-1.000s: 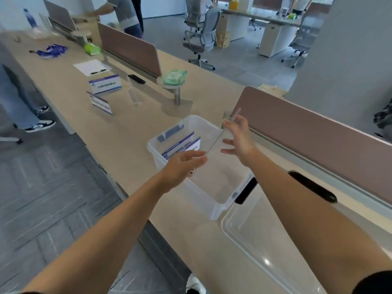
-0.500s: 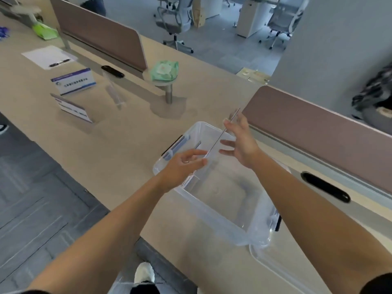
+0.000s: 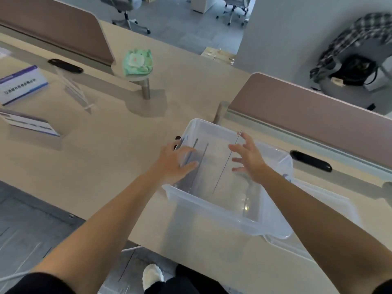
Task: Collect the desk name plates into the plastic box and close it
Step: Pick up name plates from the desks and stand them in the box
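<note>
A clear plastic box [image 3: 214, 211] stands open on the beige desk in front of me. Inside it several clear name plates stand on edge: two by the left wall [image 3: 203, 161] and one thin plate [image 3: 224, 172] near the middle. My left hand [image 3: 175, 164] lies flat over the left rim and the plates there. My right hand [image 3: 249, 160] hovers with fingers spread just right of the thin plate, gripping nothing. On the desk at far left stand two blue-and-white name plates [image 3: 21, 85] [image 3: 31, 124] and a clear one [image 3: 74, 91].
The box's clear lid [image 3: 322, 211] lies under and right of the box. A green wipes pack [image 3: 137, 62] sits on a round post. Brown partition panels [image 3: 314, 115] run along the desk's back, with black cable slots [image 3: 309, 161] [image 3: 65, 65]. The desk's front edge is by my legs.
The thin plate held by both hands has gone down into the box. My right hand let go and spread; my left hand shifted to the box's left rim. The view tilted down.
</note>
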Available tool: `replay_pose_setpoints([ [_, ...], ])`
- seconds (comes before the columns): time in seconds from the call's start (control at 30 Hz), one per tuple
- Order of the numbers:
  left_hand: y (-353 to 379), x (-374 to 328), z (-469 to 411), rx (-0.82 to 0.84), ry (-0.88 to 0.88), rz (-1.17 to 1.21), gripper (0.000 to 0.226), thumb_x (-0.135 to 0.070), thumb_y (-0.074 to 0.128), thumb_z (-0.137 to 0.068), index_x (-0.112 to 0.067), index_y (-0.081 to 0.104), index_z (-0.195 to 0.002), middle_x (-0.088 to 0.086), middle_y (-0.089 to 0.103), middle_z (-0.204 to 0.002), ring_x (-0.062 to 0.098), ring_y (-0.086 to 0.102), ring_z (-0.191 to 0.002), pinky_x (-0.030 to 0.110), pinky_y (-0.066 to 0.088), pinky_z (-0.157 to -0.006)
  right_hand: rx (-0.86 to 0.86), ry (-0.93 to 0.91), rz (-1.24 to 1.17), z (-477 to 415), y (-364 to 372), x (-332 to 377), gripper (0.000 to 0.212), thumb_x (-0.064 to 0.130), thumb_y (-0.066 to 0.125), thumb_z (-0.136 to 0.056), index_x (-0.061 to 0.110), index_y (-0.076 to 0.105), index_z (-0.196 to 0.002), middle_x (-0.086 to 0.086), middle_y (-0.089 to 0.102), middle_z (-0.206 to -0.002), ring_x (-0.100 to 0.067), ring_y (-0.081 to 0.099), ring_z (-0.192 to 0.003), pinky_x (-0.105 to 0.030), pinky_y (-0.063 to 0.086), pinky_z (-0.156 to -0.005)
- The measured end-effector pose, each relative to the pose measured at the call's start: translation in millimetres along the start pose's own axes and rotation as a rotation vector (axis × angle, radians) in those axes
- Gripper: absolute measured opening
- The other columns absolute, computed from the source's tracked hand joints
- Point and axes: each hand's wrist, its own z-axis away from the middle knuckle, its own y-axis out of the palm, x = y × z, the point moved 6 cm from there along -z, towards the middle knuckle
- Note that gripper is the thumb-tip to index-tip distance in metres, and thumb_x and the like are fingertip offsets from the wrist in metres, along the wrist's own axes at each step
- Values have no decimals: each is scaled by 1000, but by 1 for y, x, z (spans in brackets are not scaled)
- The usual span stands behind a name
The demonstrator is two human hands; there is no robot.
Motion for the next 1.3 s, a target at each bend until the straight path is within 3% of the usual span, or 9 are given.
replay_pose_setpoints([
  [0.23, 19, 30, -14, -30, -165, -83, 64, -43, 56, -92, -35, 29, -149, 2, 36, -147, 27, 28, -134, 40, 31, -110, 81, 206, -44, -43, 24, -77, 73, 32, 75, -81, 42, 36, -143, 2, 34, -130, -40, 50, -118, -61, 48, -97],
  [0.4, 21, 37, -16, -101, -146, -159, 67, -41, 53, -91, -34, 24, -152, -2, 42, -144, 27, 37, -124, 37, 32, -107, 25, 179, -141, -76, 27, -99, 32, 18, 67, -89, 32, 63, -117, -13, 52, -125, -30, 53, -105, -36, 54, -65],
  [0.6, 23, 40, -20, -101, -142, -136, 67, -41, 53, -92, -37, 23, -152, -4, 43, -143, 25, 33, -126, 35, 32, -103, 89, 188, -2, -72, 26, -103, 47, 41, 69, -88, 44, 51, -131, -12, 51, -138, -31, 55, -119, -36, 58, -65],
  [0.77, 22, 44, -21, -105, -138, -98, 66, -41, 52, -91, -39, 23, -150, -4, 51, -130, 25, 36, -121, 36, 35, -101, 139, 271, 18, -69, 25, -111, 52, 26, 71, -87, 46, 45, -128, -21, 63, -116, -46, 71, -83, -54, 59, -79],
  [0.9, 19, 39, -19, -104, -140, -83, 66, -37, 52, -91, -39, 24, -150, -5, 49, -106, 23, 36, -114, 36, 37, -98, 36, 199, 144, -77, 19, -93, 42, 13, 65, -90, 20, 50, -129, -21, 58, -97, -29, 64, -53, -45, 60, -75],
  [0.97, 18, 36, -18, -103, -145, -73, 65, -36, 51, -91, -40, 23, -150, -6, 48, -103, 22, 35, -113, 35, 39, -96, -14, 195, 197, -82, 15, -85, 40, 8, 62, -90, 13, 51, -128, -15, 56, -86, -29, 63, -53, -47, 60, -79],
  [1.1, 18, 35, -17, -107, -146, -55, 65, -35, 52, -91, -43, 23, -149, -6, 50, -101, 20, 35, -113, 34, 42, -91, -52, 131, 321, -89, 17, -72, 42, 13, 62, -91, 13, 51, -131, -12, 59, -84, -20, 63, -53, -33, 54, -62],
  [1.23, 18, 36, -16, -121, -154, -22, 65, -33, 53, -90, -43, 25, -149, -7, 51, -97, 19, 34, -115, 34, 45, -89, -60, 99, 341, -86, 19, -72, 57, 24, 62, -93, 19, 40, -144, -5, 63, -87, -23, 68, -70, -45, 59, -82],
  [1.3, 18, 36, -17, -126, -148, -22, 65, -33, 53, -91, -43, 25, -149, -7, 52, -100, 18, 33, -115, 33, 44, -89, 13, 201, 230, -71, 17, -84, 72, 32, 67, -91, 27, 28, -151, -8, 63, -107, -27, 70, -82, -45, 59, -82],
])
